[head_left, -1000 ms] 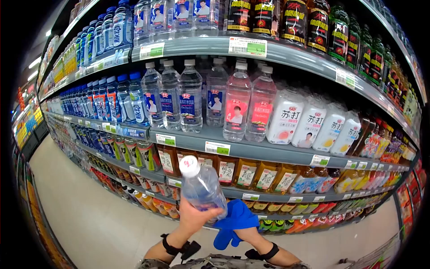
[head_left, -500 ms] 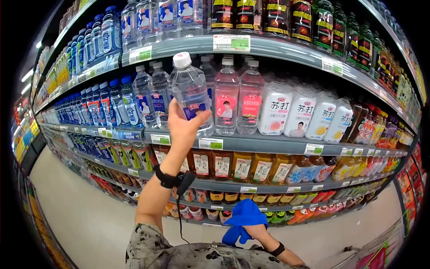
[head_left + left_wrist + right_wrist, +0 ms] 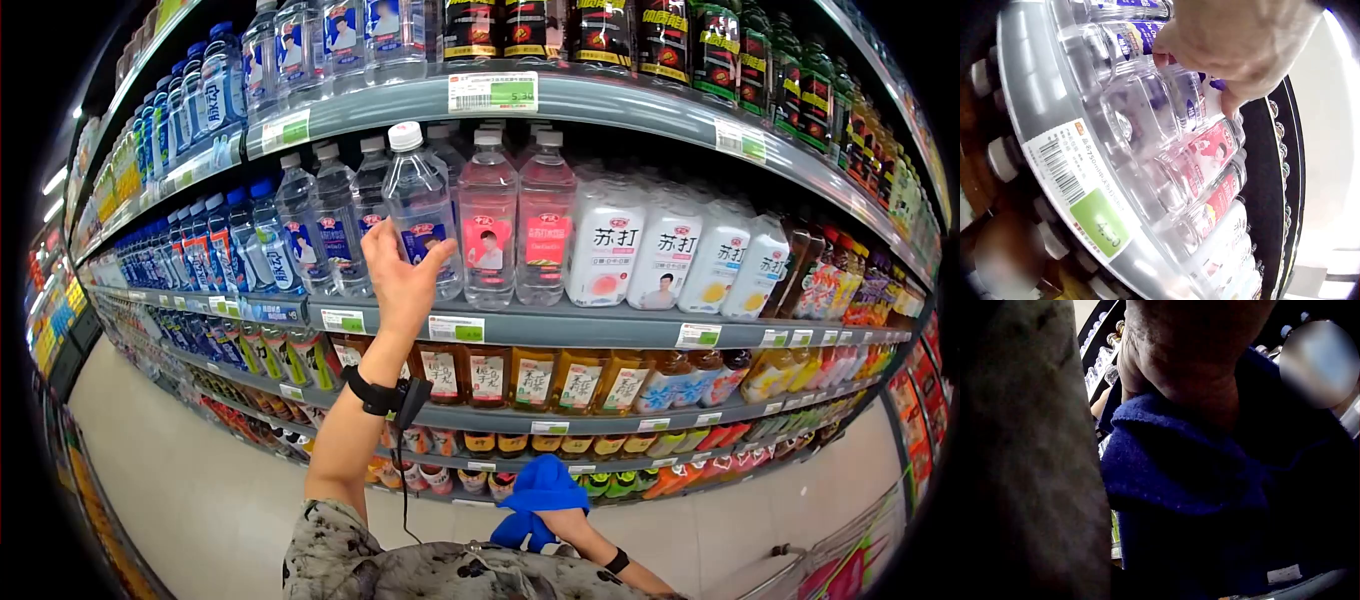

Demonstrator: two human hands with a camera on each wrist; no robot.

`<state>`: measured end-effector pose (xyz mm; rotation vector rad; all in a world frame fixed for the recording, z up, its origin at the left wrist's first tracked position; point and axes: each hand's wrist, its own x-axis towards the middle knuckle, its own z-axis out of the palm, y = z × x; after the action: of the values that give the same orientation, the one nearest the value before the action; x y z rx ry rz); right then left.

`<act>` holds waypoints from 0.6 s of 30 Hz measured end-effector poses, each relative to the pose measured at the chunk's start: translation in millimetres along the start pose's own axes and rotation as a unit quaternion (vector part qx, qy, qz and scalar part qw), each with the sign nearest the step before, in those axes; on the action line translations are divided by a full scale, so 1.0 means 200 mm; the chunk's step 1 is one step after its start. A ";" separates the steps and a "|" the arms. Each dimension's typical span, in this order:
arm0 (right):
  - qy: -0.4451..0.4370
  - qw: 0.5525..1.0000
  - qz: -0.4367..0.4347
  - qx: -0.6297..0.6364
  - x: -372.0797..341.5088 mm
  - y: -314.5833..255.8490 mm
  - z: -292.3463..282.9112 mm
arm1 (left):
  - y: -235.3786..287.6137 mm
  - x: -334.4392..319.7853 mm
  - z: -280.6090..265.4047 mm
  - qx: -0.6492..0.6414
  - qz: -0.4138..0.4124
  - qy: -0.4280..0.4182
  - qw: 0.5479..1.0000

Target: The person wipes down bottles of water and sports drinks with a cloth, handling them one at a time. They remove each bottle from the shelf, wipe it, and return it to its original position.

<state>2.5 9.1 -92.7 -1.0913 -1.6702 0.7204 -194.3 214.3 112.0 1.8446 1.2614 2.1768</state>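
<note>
A clear plastic bottle (image 3: pixel 422 188) with a white cap and a blue label stands upright at the front of the middle shelf. My left hand (image 3: pixel 404 275) holds it from the front, thumb on its right side and fingers on its left. In the left wrist view, the fingers reach round the upper part of the bottle (image 3: pixel 1138 115), above its clear base. Low in front of my body, my right hand (image 3: pixel 568 524) grips a bunched blue cloth (image 3: pixel 545 484). Its fingers are mostly hidden by the fuzzy cloth (image 3: pixel 1166 472) in the right wrist view.
Pink-labelled bottles (image 3: pixel 487 225) stand just right of the held bottle, similar clear bottles (image 3: pixel 335 225) to its left. A shelf edge (image 3: pixel 600 325) with price tags runs below, another shelf (image 3: pixel 640 110) above. A shopping cart (image 3: pixel 840 550) is at lower right.
My left hand has carried the bottle from in front of my body up and forward to the middle shelf, setting it upright in the row. My right hand stays low with the blue cloth.
</note>
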 end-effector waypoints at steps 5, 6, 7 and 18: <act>-0.029 0.998 -0.039 -0.028 0.01 0.04 0.03 | 0.00 -0.03 0.03 0.019 0.054 0.034 0.998; -0.030 0.998 -0.040 -0.027 0.01 0.05 0.03 | 0.02 -0.03 0.01 -0.010 -0.007 -0.014 1.000; -0.034 0.999 -0.028 -0.013 0.01 0.07 0.03 | 0.00 -0.03 0.01 -0.009 -0.006 -0.013 1.000; -0.035 0.998 0.035 0.026 -0.02 0.09 0.02 | 0.02 -0.03 0.06 0.194 0.088 0.023 0.977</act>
<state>4.7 14.0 -111.0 -1.1035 -1.6679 0.8520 -181.4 216.3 109.3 2.1253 1.6977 2.1924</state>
